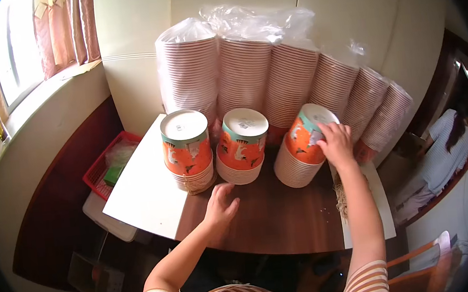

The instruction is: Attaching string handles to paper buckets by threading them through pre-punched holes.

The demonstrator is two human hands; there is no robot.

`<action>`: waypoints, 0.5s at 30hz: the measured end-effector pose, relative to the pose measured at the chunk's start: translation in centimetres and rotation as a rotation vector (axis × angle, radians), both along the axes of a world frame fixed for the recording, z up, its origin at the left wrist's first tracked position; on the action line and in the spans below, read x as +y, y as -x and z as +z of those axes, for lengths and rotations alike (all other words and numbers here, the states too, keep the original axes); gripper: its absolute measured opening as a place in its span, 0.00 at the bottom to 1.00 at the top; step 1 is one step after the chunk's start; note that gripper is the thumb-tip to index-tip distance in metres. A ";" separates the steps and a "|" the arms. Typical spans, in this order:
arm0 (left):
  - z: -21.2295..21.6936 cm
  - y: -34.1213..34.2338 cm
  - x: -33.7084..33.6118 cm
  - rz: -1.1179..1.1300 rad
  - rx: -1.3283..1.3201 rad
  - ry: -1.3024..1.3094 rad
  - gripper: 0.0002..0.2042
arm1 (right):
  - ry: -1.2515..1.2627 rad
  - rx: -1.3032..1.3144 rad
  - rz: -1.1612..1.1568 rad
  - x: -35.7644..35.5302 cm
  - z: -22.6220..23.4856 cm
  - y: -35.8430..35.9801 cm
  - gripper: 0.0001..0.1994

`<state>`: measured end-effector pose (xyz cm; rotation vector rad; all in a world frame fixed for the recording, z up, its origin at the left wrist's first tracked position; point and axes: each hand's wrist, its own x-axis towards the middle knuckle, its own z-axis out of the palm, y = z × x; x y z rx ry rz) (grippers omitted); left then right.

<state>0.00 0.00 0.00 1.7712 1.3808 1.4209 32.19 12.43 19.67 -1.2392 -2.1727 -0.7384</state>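
Three short stacks of upside-down paper cups, orange and green with printed animal figures, stand on the table. My right hand (336, 143) grips the upper right side of the right stack (303, 145), which leans a little. Its fingers lie over the rim of the top cup's base. My left hand (221, 206) hangs just in front of the middle stack (242, 148), thumb and fingers apart and loosely bent, holding nothing. To its left stands the left stack (187, 150), with brown twine (201, 187) round its lowest rims.
Behind, tall plastic-wrapped stacks of cups (245, 72) line the wall. The table (264, 222) has a dark wood strip between white parts. More twine (341, 199) lies at the right. A red basket (97, 179) sits left of the table. A person (445, 145) is at the far right, near a wooden chair (435, 273).
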 end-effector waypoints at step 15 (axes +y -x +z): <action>2.4 -2.5 7.8 0.241 -0.050 -0.070 0.45 | 0.218 0.210 0.414 -0.6 -1.3 13.7 0.33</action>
